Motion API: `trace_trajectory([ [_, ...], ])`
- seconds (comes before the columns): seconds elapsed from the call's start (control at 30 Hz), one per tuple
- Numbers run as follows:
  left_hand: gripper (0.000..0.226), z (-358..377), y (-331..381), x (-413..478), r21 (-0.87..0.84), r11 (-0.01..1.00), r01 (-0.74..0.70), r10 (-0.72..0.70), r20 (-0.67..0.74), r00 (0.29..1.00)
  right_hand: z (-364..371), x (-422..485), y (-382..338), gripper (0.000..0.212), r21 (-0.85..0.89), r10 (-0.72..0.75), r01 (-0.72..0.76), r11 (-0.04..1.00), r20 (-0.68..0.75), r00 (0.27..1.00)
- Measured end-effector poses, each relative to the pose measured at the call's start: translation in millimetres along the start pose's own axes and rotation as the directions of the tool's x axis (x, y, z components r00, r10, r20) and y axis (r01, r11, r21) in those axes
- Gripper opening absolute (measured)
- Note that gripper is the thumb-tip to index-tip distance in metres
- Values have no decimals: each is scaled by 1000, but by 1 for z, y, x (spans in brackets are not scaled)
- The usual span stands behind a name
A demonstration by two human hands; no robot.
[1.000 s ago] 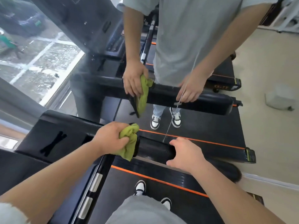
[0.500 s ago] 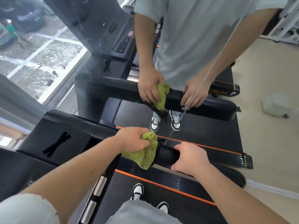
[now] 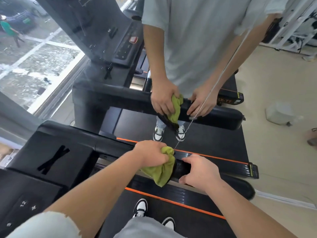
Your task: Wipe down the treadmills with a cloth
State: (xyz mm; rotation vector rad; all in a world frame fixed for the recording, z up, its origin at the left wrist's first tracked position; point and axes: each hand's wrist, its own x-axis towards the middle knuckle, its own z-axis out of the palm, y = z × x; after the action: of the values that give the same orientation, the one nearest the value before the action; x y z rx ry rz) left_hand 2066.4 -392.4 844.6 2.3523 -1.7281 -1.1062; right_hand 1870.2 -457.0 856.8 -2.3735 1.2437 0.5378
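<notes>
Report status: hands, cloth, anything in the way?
Left hand grips green cloth on handrail. Right hand grips handrail beside it. Thin white cord close past the cloth.

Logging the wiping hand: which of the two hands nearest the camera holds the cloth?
The left hand: it grips the cloth against the rail, while the right hand holds only bare rail.

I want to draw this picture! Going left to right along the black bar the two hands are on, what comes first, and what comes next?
Along the handrail: black panel with the X mark → left hand, gripping the cloth → green cloth → right hand, curled round the bar → rounded end.
</notes>
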Motion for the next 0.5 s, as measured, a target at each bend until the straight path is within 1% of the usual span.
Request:
trace_trajectory([
  [0.07, 30, -11, -17, -7, -89, 996, -17, 22, 61, 998, 1, -2, -1, 61, 6, 2, -2, 1000, -9, 1000],
  [0.13, 23, -27, -45, -15, -123, 992, 40, -29, 94, 995, 4, -4, 0, 59, 33, 10, -9, 999, -20, 1000],
  [0.23, 24, -41, -74, -23, -101, 984, 147, -141, 59, 988, 8, -5, 0, 60, 36, 1, 0, 999, -22, 1000],
  [0.3, 32, -33, -65, -19, -17, 987, 160, -160, -11, 987, 10, -4, -1, 58, 32, 4, -3, 999, -26, 1000],
  [0.33, 36, -23, -53, -15, 29, 988, 150, -148, -65, 987, 10, -4, -2, 56, 31, 8, -8, 999, -26, 1000],
  [0.37, 39, -9, -37, -12, 64, 991, 116, -109, -112, 988, 10, -4, -2, 54, 28, 13, -12, 1000, -24, 1000],
  [0.4, 47, 6, -20, -10, 88, 995, 53, -39, -147, 988, 10, -4, -2, 51, 23, 17, -16, 1000, -22, 1000],
  [0.47, 70, 36, 11, -8, 138, 983, -118, 141, -173, 975, 11, -4, -2, 37, 20, 31, -30, 999, -16, 999],
  [0.5, 75, 46, 18, -6, 158, 972, -173, 201, -184, 962, 11, -5, -3, 32, 22, 40, -40, 999, -14, 999],
])
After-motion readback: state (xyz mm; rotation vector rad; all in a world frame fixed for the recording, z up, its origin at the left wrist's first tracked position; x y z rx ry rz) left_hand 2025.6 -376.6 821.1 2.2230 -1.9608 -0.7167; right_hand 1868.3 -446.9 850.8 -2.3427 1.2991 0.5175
